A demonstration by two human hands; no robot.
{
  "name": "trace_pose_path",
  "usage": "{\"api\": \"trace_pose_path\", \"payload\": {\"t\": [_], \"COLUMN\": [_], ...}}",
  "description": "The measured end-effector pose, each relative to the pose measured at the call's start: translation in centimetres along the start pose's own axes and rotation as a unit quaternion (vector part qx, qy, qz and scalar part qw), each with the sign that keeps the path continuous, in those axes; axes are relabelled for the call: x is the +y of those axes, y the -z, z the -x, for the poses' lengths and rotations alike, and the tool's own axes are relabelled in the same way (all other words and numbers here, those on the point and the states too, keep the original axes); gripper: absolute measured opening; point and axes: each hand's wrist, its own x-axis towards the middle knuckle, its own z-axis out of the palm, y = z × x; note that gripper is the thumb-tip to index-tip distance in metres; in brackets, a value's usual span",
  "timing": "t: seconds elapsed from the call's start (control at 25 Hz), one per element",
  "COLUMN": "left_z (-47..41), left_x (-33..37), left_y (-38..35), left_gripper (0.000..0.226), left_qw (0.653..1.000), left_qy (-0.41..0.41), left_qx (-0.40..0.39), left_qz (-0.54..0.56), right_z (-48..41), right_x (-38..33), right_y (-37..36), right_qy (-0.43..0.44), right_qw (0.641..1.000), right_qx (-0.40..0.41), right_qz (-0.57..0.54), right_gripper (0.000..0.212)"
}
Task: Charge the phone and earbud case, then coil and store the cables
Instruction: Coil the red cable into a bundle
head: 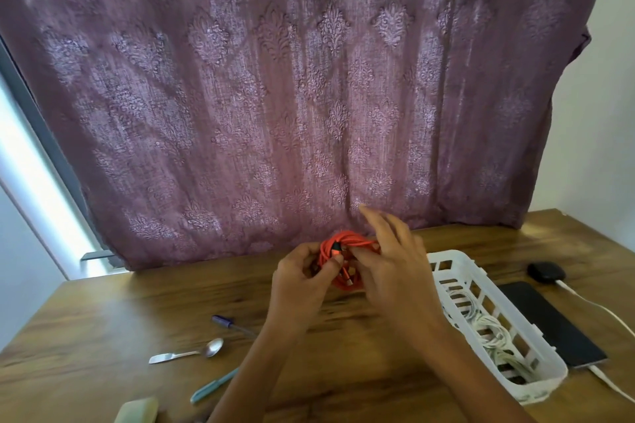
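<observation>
A coiled orange cable (347,245) is held above the wooden table (103,326) between both hands. My left hand (302,273) pinches the coil at its dark connector end. My right hand (391,261) grips the coil's right side with some fingers spread above it. To the right stands a white slotted basket (457,271) holding coiled white cables (494,336). Beyond it lie a black phone (549,323) and a black earbud case (545,272), each with a white cable (598,307) plugged in.
A purple-handled screwdriver (228,323), a metal spoon (192,352), a teal pen (213,385) and a pale green block (137,410) lie on the table's left front. A purple patterned curtain (292,96) hangs right behind the table.
</observation>
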Motion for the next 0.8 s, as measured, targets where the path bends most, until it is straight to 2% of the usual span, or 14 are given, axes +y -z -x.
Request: {"api": "trace_pose_path", "payload": {"t": [0.08, 0.16, 0.24, 0.32, 0.44, 0.56, 0.68, 0.8], "left_z": [-0.1, -0.2, -0.3, -0.2, 0.0, 0.0, -0.4, -0.5], "left_x": [0.0, 0.1, -0.3, -0.6, -0.5, -0.3, -0.6, -0.8], "left_y": [0.3, 0.4, 0.4, 0.2, -0.2, -0.1, 0.6, 1.0], "left_gripper": [0.013, 0.011, 0.009, 0.010, 0.009, 0.011, 0.012, 0.013], "left_qw": [0.999, 0.999, 0.996, 0.995, 1.000, 0.998, 0.992, 0.986], "left_qy": [0.006, -0.005, -0.031, -0.041, -0.014, 0.011, 0.053, 0.088], "left_qx": [-0.026, -0.047, -0.041, -0.027, -0.014, -0.009, 0.004, 0.007], "left_qz": [0.018, -0.007, -0.069, -0.084, -0.005, 0.059, 0.110, 0.142], "right_z": [-0.4, -0.5, -0.4, -0.4, -0.6, -0.7, -1.0, -1.0], "right_x": [0.1, 0.0, 0.1, 0.4, 0.6, 0.6, 0.7, 0.8], "right_y": [0.7, 1.1, 1.0, 0.7, 0.7, 0.4, 0.5, 0.4], "right_qy": [0.026, 0.019, 0.017, 0.010, -0.017, -0.050, -0.101, -0.126], "right_qw": [0.999, 0.999, 0.998, 0.997, 0.993, 0.984, 0.945, 0.921], "right_qx": [-0.006, -0.030, -0.056, -0.061, -0.053, -0.036, -0.027, -0.029], "right_qz": [0.033, -0.017, -0.032, -0.049, -0.105, -0.170, -0.310, -0.368], "right_gripper": [0.011, 0.018, 0.022, 0.021, 0.016, 0.020, 0.009, 0.006]}}
